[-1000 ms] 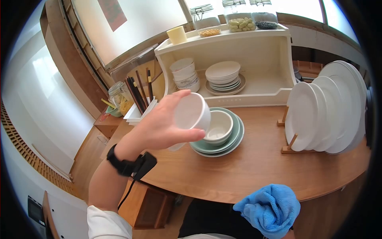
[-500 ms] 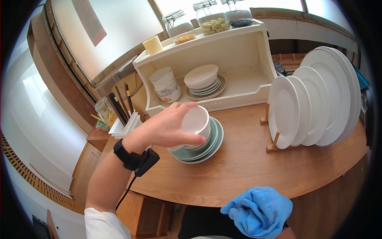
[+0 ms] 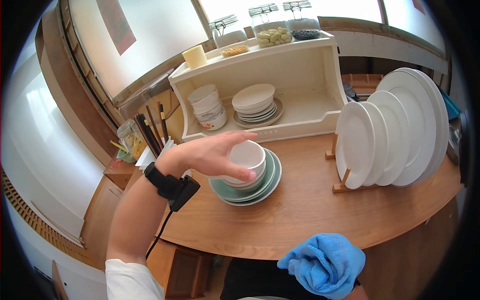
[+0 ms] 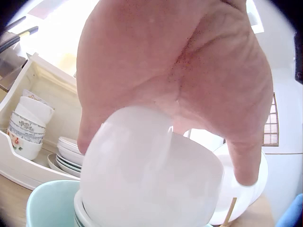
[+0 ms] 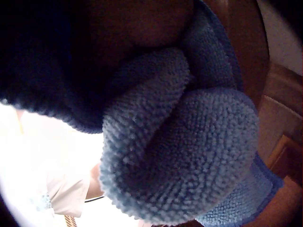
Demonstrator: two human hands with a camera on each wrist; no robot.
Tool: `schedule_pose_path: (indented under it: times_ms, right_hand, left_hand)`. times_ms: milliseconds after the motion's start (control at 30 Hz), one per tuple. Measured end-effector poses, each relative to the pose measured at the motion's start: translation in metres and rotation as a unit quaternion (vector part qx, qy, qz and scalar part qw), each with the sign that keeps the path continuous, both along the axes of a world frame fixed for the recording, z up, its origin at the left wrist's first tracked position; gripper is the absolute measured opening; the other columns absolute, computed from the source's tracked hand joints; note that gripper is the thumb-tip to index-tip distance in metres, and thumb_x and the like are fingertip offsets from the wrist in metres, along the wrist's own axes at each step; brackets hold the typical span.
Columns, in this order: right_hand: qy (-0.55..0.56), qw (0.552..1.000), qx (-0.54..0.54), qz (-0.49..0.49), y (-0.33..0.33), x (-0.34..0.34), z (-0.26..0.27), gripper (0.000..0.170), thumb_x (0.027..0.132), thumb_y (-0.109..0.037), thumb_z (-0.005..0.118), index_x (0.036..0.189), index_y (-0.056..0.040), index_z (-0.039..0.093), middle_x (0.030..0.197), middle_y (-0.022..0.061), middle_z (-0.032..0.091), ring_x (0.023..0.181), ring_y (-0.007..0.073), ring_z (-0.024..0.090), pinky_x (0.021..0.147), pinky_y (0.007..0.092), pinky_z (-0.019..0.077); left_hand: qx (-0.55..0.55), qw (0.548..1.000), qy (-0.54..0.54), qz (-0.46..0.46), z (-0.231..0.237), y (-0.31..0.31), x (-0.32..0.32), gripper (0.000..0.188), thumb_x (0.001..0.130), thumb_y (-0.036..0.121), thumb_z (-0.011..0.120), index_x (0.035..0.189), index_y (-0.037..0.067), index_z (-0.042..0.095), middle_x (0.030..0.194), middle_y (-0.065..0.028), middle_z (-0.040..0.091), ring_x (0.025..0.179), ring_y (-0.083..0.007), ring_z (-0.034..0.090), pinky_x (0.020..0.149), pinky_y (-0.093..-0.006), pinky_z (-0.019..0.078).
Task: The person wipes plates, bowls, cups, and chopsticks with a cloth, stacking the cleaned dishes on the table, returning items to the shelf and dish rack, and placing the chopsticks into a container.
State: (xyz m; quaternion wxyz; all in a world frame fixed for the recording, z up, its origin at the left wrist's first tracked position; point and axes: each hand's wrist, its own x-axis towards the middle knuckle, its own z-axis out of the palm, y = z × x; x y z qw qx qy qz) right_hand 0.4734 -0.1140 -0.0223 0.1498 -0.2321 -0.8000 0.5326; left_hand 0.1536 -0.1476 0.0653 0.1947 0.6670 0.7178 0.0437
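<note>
A white bowl (image 3: 248, 154) sits on top of a nested stack in the middle of the table, above other white bowls and green dishes (image 3: 272, 184). My left hand (image 3: 212, 156) hovers over its left side, thumb and fingers spread wide. The left wrist view shows the white bowl (image 4: 151, 175) under the palm, with the thumb (image 4: 246, 161) apart from its wall. Low at the table's front edge, my right hand grips a bunched blue cloth (image 3: 325, 265), which hides nearly all of that hand. The folded blue cloth (image 5: 180, 146) fills the right wrist view.
White plates (image 3: 356, 145) stand in a wooden rack at the right. Behind the stack, a cream shelf (image 3: 300, 75) holds stacked bowls (image 3: 206, 107) and small plates (image 3: 254, 97), with glass jars (image 3: 272, 30) on top. Chopsticks (image 3: 152, 130) stand in a white holder at the left.
My left hand has lowered the white bowl onto the stack and its fingers have spread off it. The view has shifted. The right hand still holds the blue cloth.
</note>
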Motion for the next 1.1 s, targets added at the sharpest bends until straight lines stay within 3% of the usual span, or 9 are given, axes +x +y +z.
schedule_pose_path:
  times_ms: [133,300,500,700,767,800,833,900,1100]
  right_hand:
    - [0.167,0.972,-0.141,-0.088,-0.026,-0.019,-0.03,0.016,0.07,-0.014,0.071,0.063,-0.0068,0.059,0.063,0.0058,0.068,0.055,0.0162,0.063,0.053,0.0269,0.0487]
    - [0.164,0.981,0.091,-0.048,-0.014,-0.015,-0.023,0.017,0.072,-0.006,0.068,0.063,-0.0052,0.053,0.069,0.0069,0.068,0.055,0.0139,0.059,0.052,0.0263,0.0455]
    - [0.155,0.969,0.189,0.035,-0.004,-0.036,-0.005,0.016,0.071,-0.004,0.066,0.063,-0.0053,0.052,0.071,0.0049,0.064,0.058,0.0128,0.058,0.052,0.0261,0.0448]
    - [0.119,0.932,0.326,0.108,0.004,-0.069,0.006,0.017,0.069,0.001,0.063,0.063,-0.0063,0.05,0.071,0.0021,0.052,0.065,0.0144,0.056,0.055,0.0261,0.0444]
    - [0.039,0.996,0.071,-0.027,-0.02,-0.077,0.037,0.013,0.07,-0.002,0.062,0.063,-0.0066,0.052,0.069,0.0047,0.052,0.066,0.0196,0.056,0.057,0.03,0.0482]
    - [0.069,0.941,0.33,0.04,-0.007,-0.081,0.015,0.012,0.074,-0.012,0.061,0.064,-0.0079,0.057,0.069,0.0073,0.056,0.069,0.0236,0.06,0.06,0.0348,0.0518]
    - [0.07,0.94,0.331,0.044,0.0,-0.084,0.015,0.012,0.074,-0.012,0.061,0.064,-0.0079,0.057,0.069,0.0073,0.056,0.069,0.0236,0.06,0.06,0.0348,0.0518]
    - [0.046,0.814,0.562,0.139,0.008,-0.09,0.017,0.003,0.077,-0.014,0.061,0.077,-0.0112,0.059,0.078,0.0062,0.059,0.079,0.0255,0.061,0.065,0.0353,0.0512]
    - [0.092,0.819,0.56,0.084,0.01,-0.105,0.011,0.011,0.076,-0.018,0.06,0.069,-0.0097,0.064,0.073,0.0089,0.062,0.075,0.0285,0.063,0.061,0.0394,0.0522]
  left_hand:
    - [0.141,0.98,-0.122,0.074,-0.01,-0.017,-0.006,0.073,0.09,0.044,0.06,0.143,0.001,0.033,0.143,-0.0182,0.041,0.132,-0.0277,0.04,0.108,-0.0364,0.033]
    - [0.442,0.821,-0.301,0.2,-0.081,-0.067,-0.007,0.062,0.1,0.045,0.04,0.144,0.002,0.033,0.145,-0.0139,0.039,0.134,-0.024,0.037,0.11,-0.0391,0.0302]
    - [0.346,0.615,-0.588,0.396,-0.123,-0.085,0.004,0.055,0.1,0.04,0.041,0.141,0.004,0.036,0.14,-0.0159,0.041,0.13,-0.0256,0.039,0.105,-0.0426,0.0356]
    - [0.173,0.628,-0.682,0.334,-0.124,-0.072,-0.001,0.04,0.094,0.023,0.044,0.13,0.006,0.04,0.127,-0.0149,0.046,0.114,-0.0306,0.05,0.089,-0.0524,0.0515]
    - [0.125,0.648,-0.667,0.347,-0.114,-0.07,-0.007,0.04,0.093,0.02,0.043,0.13,0.006,0.038,0.124,-0.0158,0.047,0.11,-0.0326,0.053,0.087,-0.0519,0.0544]
    - [0.127,0.646,-0.668,0.346,-0.112,-0.069,-0.009,0.04,0.093,0.02,0.043,0.13,0.006,0.038,0.124,-0.0158,0.047,0.11,-0.0326,0.053,0.087,-0.0519,0.0544]
    - [0.121,0.661,-0.651,0.353,-0.111,-0.067,-0.011,0.04,0.092,0.021,0.044,0.129,0.005,0.039,0.122,-0.0165,0.049,0.108,-0.0329,0.055,0.086,-0.0513,0.0549]
    - [0.116,0.671,-0.634,0.367,-0.108,-0.064,-0.014,0.039,0.092,0.021,0.045,0.127,0.004,0.041,0.12,-0.0172,0.051,0.106,-0.0331,0.057,0.085,-0.0506,0.0554]
    - [0.132,0.692,-0.618,0.348,-0.13,-0.046,-0.025,0.037,0.094,0.028,0.04,0.121,0.005,0.051,0.111,-0.0126,0.062,0.098,-0.0249,0.063,0.085,-0.0427,0.0545]
